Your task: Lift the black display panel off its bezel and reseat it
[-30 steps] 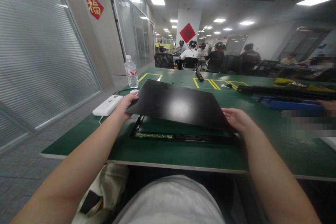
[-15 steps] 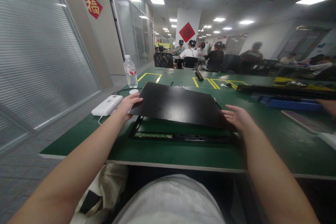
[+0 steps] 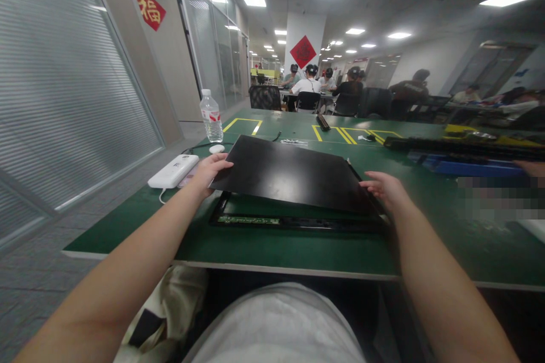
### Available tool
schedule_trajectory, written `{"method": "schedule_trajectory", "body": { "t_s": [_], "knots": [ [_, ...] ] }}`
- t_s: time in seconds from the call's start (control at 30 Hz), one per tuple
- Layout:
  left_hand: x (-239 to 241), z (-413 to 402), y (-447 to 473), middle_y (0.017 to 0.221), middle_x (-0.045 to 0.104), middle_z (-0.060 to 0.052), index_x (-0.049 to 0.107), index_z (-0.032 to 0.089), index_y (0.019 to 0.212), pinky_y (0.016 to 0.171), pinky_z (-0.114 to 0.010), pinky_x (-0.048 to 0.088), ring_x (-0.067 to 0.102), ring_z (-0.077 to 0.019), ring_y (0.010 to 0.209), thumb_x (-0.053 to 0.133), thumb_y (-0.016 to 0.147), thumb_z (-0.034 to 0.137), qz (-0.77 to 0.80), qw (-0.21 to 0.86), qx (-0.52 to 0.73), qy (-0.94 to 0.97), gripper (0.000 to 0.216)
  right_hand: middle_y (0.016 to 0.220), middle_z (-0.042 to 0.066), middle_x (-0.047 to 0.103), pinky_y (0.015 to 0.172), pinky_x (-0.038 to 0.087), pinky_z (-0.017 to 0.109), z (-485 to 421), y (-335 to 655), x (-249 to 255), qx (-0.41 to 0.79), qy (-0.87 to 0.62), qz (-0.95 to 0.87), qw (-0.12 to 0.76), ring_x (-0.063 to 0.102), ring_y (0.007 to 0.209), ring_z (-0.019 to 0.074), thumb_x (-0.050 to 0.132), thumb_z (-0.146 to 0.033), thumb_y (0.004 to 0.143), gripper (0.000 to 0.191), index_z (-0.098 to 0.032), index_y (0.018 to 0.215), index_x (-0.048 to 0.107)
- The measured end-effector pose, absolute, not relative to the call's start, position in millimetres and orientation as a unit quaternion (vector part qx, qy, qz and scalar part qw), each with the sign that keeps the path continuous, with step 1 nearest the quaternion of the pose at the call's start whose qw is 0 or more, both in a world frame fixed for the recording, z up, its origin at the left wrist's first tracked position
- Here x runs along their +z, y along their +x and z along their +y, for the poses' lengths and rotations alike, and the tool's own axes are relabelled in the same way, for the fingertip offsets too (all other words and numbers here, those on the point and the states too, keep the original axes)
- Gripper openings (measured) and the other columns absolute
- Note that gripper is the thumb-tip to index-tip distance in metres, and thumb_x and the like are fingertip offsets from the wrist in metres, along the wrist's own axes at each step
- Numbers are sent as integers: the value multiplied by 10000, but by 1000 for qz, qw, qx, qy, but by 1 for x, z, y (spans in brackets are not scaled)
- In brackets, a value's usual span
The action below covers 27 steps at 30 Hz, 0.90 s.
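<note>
A flat, glossy black screen panel [image 3: 293,173] is tilted over a thin black frame [image 3: 332,223], its left side raised higher than its right. A green circuit strip [image 3: 249,220] runs along the near side of the frame. My left hand [image 3: 212,172] is closed on the panel's left edge, thumb on top, with the other fingers mostly hidden. At the panel's right edge, my right hand [image 3: 388,190] has its fingers stretched out and apart, fingertips against or very near the edge. Contact there is hard to make out. The panel's right end lies low over the frame.
Left on the green table [image 3: 276,252] are a white power bank [image 3: 174,171] with a cable, a small white round case [image 3: 217,148] and a water bottle [image 3: 212,116]. Blue and black parts [image 3: 464,164] lie on the right, beside another person's hand [image 3: 530,169]. People sit farther back.
The panel's right end has sunk slightly and its far edge sits a little lower. My right hand's fingers have drawn a bit closer together. My left hand has barely moved.
</note>
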<state>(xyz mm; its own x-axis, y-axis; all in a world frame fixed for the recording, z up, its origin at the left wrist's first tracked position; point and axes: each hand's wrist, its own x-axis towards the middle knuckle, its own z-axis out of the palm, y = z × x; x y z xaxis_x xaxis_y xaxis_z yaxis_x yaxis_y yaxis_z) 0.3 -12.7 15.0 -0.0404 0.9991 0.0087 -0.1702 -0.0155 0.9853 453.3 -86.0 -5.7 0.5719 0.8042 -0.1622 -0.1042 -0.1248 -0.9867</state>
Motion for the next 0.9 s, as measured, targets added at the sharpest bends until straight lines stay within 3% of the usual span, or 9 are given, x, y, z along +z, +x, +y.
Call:
{"method": "schedule_trajectory", "body": {
  "t_s": [0.27,0.9],
  "knots": [
    [11,-10,0,639,710,9,663,171,836,516,-244,477,644,-159,546,779,495,148,480,533,534,447,361,580,86,698,315,269,138,-89,447,-5,327,-679,-289,590,446,382,86,634,-144,793,39,-155,813,666],
    [9,-14,6,612,688,18,644,175,800,502,-250,425,598,-155,520,788,439,217,511,511,502,474,390,598,69,689,378,284,191,-90,450,-5,278,-728,-313,543,401,427,94,626,-227,760,109,-166,849,637]
  ]
}}
